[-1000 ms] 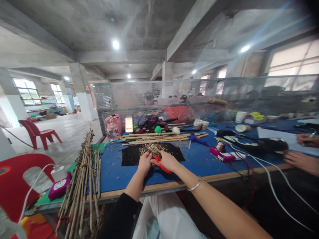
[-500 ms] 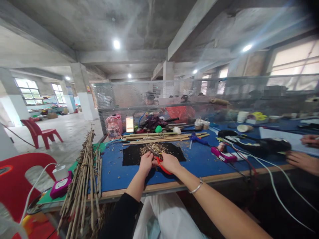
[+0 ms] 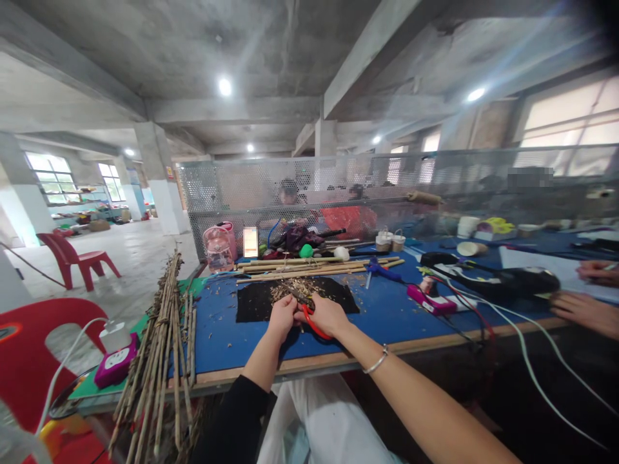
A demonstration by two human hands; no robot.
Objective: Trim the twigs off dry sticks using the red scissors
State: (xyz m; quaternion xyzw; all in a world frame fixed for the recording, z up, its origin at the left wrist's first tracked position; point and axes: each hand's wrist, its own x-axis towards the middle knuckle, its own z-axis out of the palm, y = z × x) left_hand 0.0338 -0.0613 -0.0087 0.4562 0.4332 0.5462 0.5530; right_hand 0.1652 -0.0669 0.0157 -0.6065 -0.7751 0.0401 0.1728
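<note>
My right hand (image 3: 329,314) is closed round red-handled scissors (image 3: 313,324) over the near edge of a black cloth (image 3: 256,303) on the blue table (image 3: 387,312). My left hand (image 3: 282,315) is pinched on a short dark twig (image 3: 298,297) that points toward the scissor blades. A heap of pale wood chips (image 3: 297,287) lies on the cloth just beyond both hands. The hands touch each other.
A bundle of long dry sticks (image 3: 162,348) hangs off the table's left end beside a pink power strip (image 3: 115,365). Cut bamboo lengths (image 3: 309,265), a pink bottle (image 3: 218,248), a blue glue gun (image 3: 380,269) and cables lie behind. Another person's hands (image 3: 583,309) rest at right. Red chairs stand left.
Both hands stay together over the cloth with only slight shifts; the view wobbled a little.
</note>
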